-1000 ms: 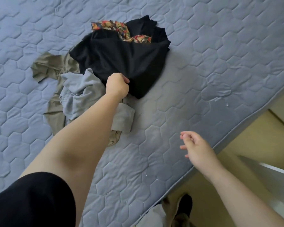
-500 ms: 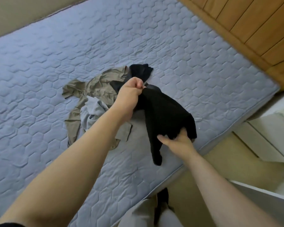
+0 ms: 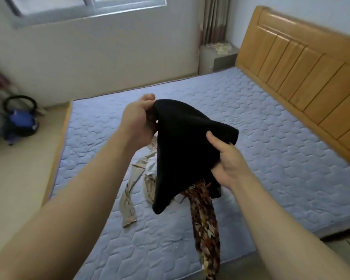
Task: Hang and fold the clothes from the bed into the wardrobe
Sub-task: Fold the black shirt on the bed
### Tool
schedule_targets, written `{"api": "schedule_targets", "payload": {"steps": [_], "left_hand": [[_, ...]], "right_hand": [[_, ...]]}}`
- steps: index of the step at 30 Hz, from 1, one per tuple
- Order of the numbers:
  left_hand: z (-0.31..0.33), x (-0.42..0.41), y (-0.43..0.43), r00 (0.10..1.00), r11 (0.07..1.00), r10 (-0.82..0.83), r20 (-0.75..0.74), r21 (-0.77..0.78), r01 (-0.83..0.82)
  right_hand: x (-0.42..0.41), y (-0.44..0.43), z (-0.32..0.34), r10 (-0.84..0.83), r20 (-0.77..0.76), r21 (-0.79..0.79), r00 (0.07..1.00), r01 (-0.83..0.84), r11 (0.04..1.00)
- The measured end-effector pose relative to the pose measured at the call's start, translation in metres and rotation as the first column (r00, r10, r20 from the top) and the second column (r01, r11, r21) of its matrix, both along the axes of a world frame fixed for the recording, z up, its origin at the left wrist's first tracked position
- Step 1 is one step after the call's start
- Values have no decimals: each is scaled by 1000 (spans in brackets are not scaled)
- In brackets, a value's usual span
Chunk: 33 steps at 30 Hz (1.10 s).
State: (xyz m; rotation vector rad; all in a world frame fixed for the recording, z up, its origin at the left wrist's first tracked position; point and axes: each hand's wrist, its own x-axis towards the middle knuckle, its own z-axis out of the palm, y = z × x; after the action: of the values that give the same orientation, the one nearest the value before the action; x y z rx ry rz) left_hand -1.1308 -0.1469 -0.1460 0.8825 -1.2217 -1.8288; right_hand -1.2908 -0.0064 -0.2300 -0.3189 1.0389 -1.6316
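Observation:
A black garment (image 3: 182, 150) hangs in the air above the bed (image 3: 271, 154). My left hand (image 3: 138, 120) grips its upper left edge and my right hand (image 3: 225, 160) grips its right side. A floral patterned cloth (image 3: 206, 227) dangles below the black garment, down past the bed's front edge. A khaki garment (image 3: 132, 190) lies crumpled on the blue quilted mattress under my hands, partly hidden by the black one.
A wooden headboard (image 3: 303, 73) runs along the bed's right side. A small cabinet (image 3: 216, 57) stands in the far corner beneath a curtain. A blue vacuum cleaner (image 3: 21, 122) sits on the floor at the left. A window (image 3: 89, 7) is in the far wall.
Both hands have lifted the black garment up off the bed, with the floral cloth coming up with it. My view has risen from the mattress to the room.

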Motion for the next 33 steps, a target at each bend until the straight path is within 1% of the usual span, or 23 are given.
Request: {"api": "schedule_targets", "payload": {"steps": [3, 6, 7, 9, 10, 11, 12, 13, 14, 15, 17, 18, 19, 20, 22, 24, 25, 26, 27, 29, 31, 33], "left_hand": [[10, 41, 0, 994, 994, 107, 27, -42, -105], [3, 83, 1, 979, 982, 180, 95, -72, -174], [1, 96, 4, 969, 980, 191, 155, -82, -180], [-4, 122, 11, 915, 982, 179, 363, -116, -146], [-6, 135, 16, 861, 988, 148, 486, -119, -102], [-9, 147, 20, 803, 994, 101, 588, -90, -60], [-11, 159, 22, 761, 998, 61, 646, -50, -37], [-13, 170, 24, 747, 999, 49, 663, -19, -49], [-17, 179, 23, 744, 995, 86, 662, -24, -94], [-21, 187, 19, 749, 984, 165, 641, -60, -165], [-28, 198, 10, 745, 950, 309, 591, -148, -276], [-31, 204, 4, 759, 945, 324, 565, -159, -285], [-35, 209, -2, 790, 955, 297, 536, -152, -256], [-39, 214, -7, 827, 969, 246, 506, -142, -202], [-48, 222, -16, 881, 991, 83, 466, -133, -23], [-59, 224, -20, 879, 973, -112, 464, -130, 193], [-65, 223, -20, 868, 955, -179, 463, -130, 267], [-73, 224, -21, 858, 949, -206, 471, -119, 293], [-80, 226, -23, 857, 954, -207, 473, -96, 283], [-93, 235, -30, 880, 978, -184, 439, -8, 208], [-100, 244, -36, 924, 988, -155, 350, 78, 137], [-101, 251, -42, 969, 992, -88, 229, 108, 65]], "right_hand": [[23, -20, 43, 108, -82, -64, 991, -113, 992], [51, -35, 83, 229, -95, -181, 969, -243, 953], [60, -39, 94, 261, -119, -217, 958, -281, 935], [79, -49, 111, 265, -240, -204, 934, -315, 927], [89, -52, 116, 269, -309, -174, 912, -332, 927], [98, -54, 118, 294, -374, -134, 880, -365, 921], [106, -53, 122, 344, -427, -87, 836, -416, 905], [112, -53, 123, 403, -463, -50, 789, -478, 877], [118, -52, 125, 471, -469, -12, 747, -539, 842], [123, -52, 128, 539, -439, 25, 719, -589, 807], [129, -57, 130, 596, -347, 71, 724, -614, 786], [134, -62, 130, 589, -334, 74, 736, -603, 795], [139, -67, 128, 570, -365, 64, 736, -591, 804], [146, -71, 126, 560, -422, 56, 713, -595, 801], [160, -78, 123, 531, -540, 72, 653, -593, 802], [175, -85, 117, 501, -577, 72, 645, -571, 818], [182, -89, 115, 485, -588, 63, 647, -561, 825], [190, -94, 114, 457, -606, 47, 651, -544, 838], [196, -99, 113, 433, -619, 31, 655, -531, 847], [208, -111, 115, 394, -619, -5, 680, -504, 864], [216, -123, 117, 392, -578, -16, 716, -490, 872], [223, -133, 118, 389, -533, -8, 752, -464, 886]]}}
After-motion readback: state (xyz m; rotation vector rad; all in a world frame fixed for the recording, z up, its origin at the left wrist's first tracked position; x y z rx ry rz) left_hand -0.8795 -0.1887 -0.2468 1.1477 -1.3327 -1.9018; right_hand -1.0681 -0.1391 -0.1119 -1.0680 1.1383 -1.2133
